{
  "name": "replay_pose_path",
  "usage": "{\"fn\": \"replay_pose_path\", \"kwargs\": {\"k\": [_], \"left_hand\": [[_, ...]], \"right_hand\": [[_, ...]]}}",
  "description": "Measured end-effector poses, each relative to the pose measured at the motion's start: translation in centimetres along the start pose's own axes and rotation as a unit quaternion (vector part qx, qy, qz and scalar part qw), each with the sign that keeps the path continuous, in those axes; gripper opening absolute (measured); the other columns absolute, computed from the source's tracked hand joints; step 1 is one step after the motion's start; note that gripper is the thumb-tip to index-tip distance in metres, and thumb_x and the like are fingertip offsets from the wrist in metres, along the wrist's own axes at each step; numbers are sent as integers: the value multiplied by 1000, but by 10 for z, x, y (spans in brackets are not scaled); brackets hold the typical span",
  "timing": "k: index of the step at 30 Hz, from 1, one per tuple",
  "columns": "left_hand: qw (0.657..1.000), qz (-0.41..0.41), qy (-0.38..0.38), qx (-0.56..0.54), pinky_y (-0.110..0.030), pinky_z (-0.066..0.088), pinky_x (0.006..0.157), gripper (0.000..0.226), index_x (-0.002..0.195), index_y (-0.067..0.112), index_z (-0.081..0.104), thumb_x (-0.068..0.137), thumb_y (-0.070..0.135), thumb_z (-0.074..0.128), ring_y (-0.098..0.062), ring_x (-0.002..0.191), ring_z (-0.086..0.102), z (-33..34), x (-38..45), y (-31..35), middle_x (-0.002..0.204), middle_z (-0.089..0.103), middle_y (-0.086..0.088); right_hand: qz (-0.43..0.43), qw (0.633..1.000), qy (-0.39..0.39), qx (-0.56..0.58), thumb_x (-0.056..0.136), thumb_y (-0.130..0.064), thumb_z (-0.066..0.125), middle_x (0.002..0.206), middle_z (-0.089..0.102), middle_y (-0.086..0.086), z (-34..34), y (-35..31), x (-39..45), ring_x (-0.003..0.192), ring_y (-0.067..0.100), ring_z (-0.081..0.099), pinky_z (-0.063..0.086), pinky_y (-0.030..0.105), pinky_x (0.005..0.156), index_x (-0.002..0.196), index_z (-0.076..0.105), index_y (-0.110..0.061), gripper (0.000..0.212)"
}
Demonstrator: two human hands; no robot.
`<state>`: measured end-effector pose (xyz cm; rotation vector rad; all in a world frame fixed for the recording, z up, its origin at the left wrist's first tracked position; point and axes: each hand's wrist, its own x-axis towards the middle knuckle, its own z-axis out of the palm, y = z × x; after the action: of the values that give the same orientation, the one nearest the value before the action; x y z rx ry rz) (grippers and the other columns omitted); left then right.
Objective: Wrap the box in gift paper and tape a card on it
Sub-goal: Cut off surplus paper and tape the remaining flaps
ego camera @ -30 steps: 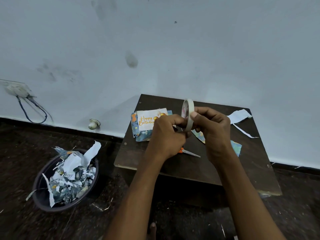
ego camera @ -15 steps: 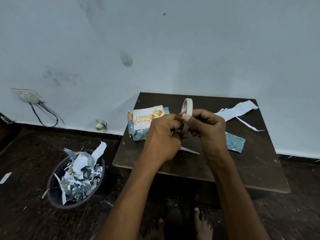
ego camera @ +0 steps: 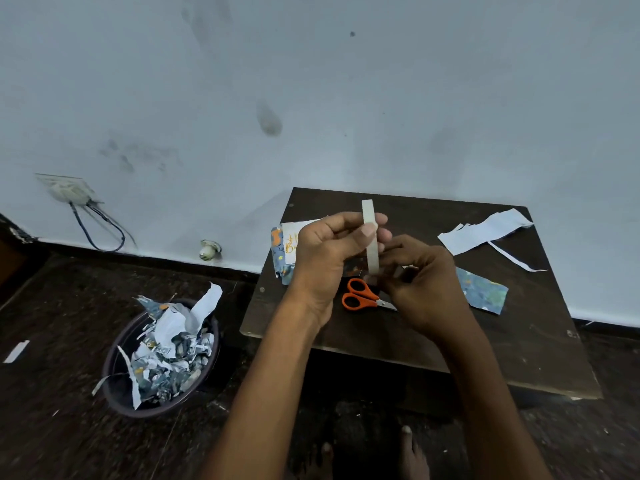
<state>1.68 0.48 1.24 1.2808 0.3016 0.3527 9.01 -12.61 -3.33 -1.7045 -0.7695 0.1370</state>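
Two hands above table [ego camera: 450, 348] | left hand [ego camera: 327, 261] grips tape roll [ego camera: 370, 237] edge-on | right hand [ego camera: 420, 285] fingers pinch at roll's lower edge | wrapped box [ego camera: 281, 268] with card [ego camera: 290, 242] behind left hand | scissors [ego camera: 362, 295] below hands

Your box [ego camera: 281, 259], wrapped in blue patterned paper, lies flat at the tabletop's left edge, the white card [ego camera: 290, 241] on top; the tape roll [ego camera: 370, 237] stands upright, held edge-on.
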Motion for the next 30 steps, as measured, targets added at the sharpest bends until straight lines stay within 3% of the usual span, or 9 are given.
{"fn": "replay_pose_path", "kwargs": {"k": [2, 5, 8, 11, 13, 18, 23, 27, 30], "left_hand": [[999, 17, -7, 27, -29, 59, 73, 17, 103, 3, 73, 94, -2, 60, -17, 79, 71, -1, 0, 0, 81, 75, -6], [996, 38, -13, 81, -26, 59, 78, 21, 100, 7, 76, 90, -7, 64, -16, 84, 73, -3, 1, 1, 82, 77, -4], [985, 57, -29, 159, -25, 58, 81, 25, 98, 13, 79, 84, -6, 72, -14, 91, 74, -2, 0, 0, 91, 79, -2], [971, 77, -58, 219, -20, 56, 79, 30, 95, 21, 80, 82, -6, 75, -5, 85, 73, -3, 0, -2, 87, 79, 5], [964, 68, -59, 249, -19, 55, 80, 27, 96, 15, 81, 81, -7, 76, -2, 86, 73, -5, 1, -4, 87, 78, 7], [947, 45, -63, 313, -32, 58, 94, 28, 101, 14, 81, 79, -3, 80, -9, 97, 73, -8, 3, -5, 97, 79, 1], [923, 51, -99, 369, -15, 56, 80, 30, 99, 15, 82, 80, -7, 77, -4, 87, 72, -4, 0, -3, 93, 79, 3], [911, 54, -115, 392, -24, 60, 83, 30, 95, 17, 83, 80, -8, 76, -3, 86, 72, -3, -3, -4, 90, 78, 11], [909, 55, -81, 404, -35, 61, 83, 27, 92, 18, 82, 78, -4, 79, -11, 88, 71, -7, 0, -6, 93, 77, 5]], "right_hand": [[-1, 999, 21, 27, 71, -3, 74, 84, 69, -9, -4, -5, -1, 76, 11, 64, 48, 23, 62, 77, 74, -23, 20], [37, 987, 60, 143, 72, -4, 60, 88, 74, -2, -9, -14, -1, 75, 11, 61, 44, 24, 57, 93, 76, -14, 28], [74, 966, 62, 240, 82, -9, 59, 91, 76, 5, -7, -21, 0, 70, 11, 61, 43, 24, 54, 105, 73, -5, 27], [82, 965, 83, 235, 81, -11, 64, 78, 72, 9, -1, -21, 1, 59, 13, 54, 42, 25, 53, 94, 76, -7, 18], [88, 963, 105, 232, 78, -11, 67, 71, 69, 11, -1, -21, 1, 56, 14, 53, 41, 26, 52, 84, 77, -9, 11], [117, 953, 118, 252, 76, -13, 65, 65, 70, 1, -3, -26, 1, 55, 17, 53, 40, 24, 50, 72, 73, -6, 11], [172, 935, 140, 277, 72, -19, 64, 68, 68, 9, -2, -27, 1, 62, 27, 48, 34, 29, 51, 68, 76, -11, 15], [191, 925, 145, 295, 71, -21, 60, 71, 69, 9, -1, -28, 2, 70, 25, 53, 35, 29, 54, 64, 78, -17, 20], [180, 933, 108, 294, 75, -20, 61, 76, 71, 12, -3, -28, 3, 69, 25, 51, 36, 25, 51, 71, 79, -17, 19]]}}
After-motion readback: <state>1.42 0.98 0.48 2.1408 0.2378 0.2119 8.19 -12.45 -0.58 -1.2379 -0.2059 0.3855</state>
